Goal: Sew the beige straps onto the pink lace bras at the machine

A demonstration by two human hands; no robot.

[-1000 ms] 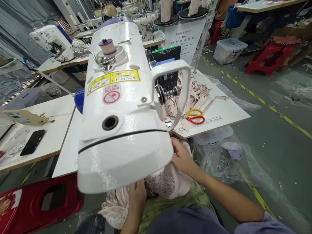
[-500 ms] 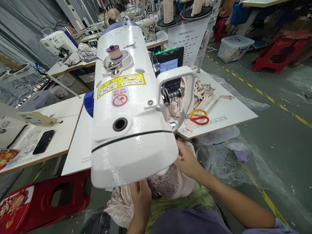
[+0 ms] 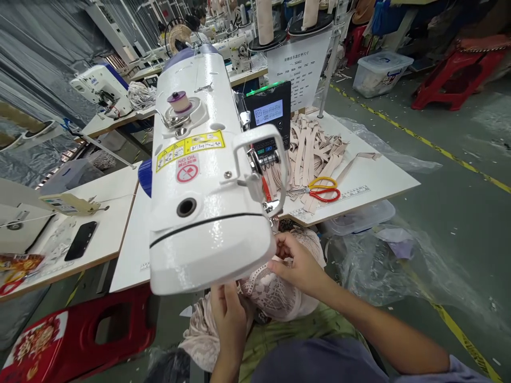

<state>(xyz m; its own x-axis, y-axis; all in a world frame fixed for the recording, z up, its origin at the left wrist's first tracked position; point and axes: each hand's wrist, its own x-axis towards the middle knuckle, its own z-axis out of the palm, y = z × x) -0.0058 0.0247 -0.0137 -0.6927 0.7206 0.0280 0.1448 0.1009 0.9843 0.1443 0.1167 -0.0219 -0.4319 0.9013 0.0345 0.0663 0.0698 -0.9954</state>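
A pale pink lace bra [image 3: 271,290] lies over my lap, bunched beneath the head of a white sewing machine [image 3: 211,239]. My right hand [image 3: 299,266] is at the bra's upper edge, right of the machine head, with its fingers curled in on the fabric. Left of the cup, my left hand [image 3: 229,319] has thumb and fingers closed at the bra's edge; the machine head hides its fingertips. More gathered pink fabric [image 3: 202,332] hangs beside my left wrist. The needle area is hidden from view.
Pink fabric strips [image 3: 311,149] and scissors [image 3: 323,190] with yellow and red handles lie on the table right of the machine. A control panel [image 3: 266,117] stands behind the handle. A phone [image 3: 81,241] lies on the left table. A red stool [image 3: 80,335] stands lower left.
The view has shifted slightly, so the machine head sits a little further left. My right hand's fingers, partly behind the head before, now show more, as does the lace cup.
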